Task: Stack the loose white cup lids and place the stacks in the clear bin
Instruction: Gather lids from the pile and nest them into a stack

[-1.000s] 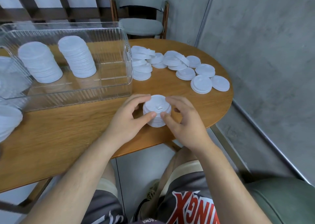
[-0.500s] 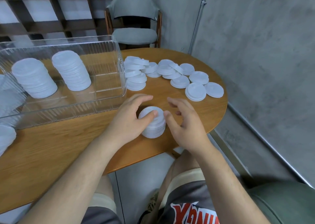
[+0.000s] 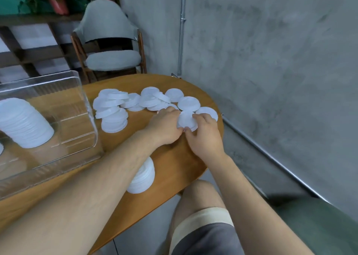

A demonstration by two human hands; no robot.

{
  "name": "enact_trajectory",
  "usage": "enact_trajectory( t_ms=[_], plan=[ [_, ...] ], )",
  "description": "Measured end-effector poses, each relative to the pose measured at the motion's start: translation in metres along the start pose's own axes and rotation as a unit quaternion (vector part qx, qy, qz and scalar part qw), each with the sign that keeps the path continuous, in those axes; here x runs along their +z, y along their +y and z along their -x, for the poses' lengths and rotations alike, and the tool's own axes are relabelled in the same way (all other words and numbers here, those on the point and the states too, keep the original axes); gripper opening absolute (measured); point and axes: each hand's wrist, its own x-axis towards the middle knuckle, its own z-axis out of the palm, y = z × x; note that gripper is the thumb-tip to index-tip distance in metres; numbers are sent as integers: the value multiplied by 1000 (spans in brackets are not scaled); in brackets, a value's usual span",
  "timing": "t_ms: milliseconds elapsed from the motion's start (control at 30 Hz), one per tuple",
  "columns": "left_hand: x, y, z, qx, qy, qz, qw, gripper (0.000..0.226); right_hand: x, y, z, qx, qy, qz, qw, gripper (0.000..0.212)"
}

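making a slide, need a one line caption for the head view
Both hands, left hand and right hand, gather loose white lids on the wooden table beside a clear bin.

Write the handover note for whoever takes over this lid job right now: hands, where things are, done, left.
Left hand and right hand: both reached out, fingers closed around a small pile of lids at the table's far right end.
Clear bin: at left, holds at least one tall finished stack.
Unbinned stack: on the table's near edge, under the left forearm.
Loose lids: scattered beyond the hands, beside the bin.
Left: gather these, finish stacks, bin them.
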Motion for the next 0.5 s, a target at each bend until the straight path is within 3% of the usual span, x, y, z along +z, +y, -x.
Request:
enact_trajectory(
  t_ms=[167, 333, 500],
  plan=[
    [10, -4, -19, -1, -21, -10, 1000, 30, 6, 9, -5, 26, -27, -14, 999, 56],
    [13, -8, -21, -10, 2, 15, 1000, 43, 12, 15, -11, 26, -14, -32, 999, 51],
    [3, -7, -6, -10, 19, 62, 998, 33, 7, 14, -5, -3, -10, -40, 999, 56]
  ],
)
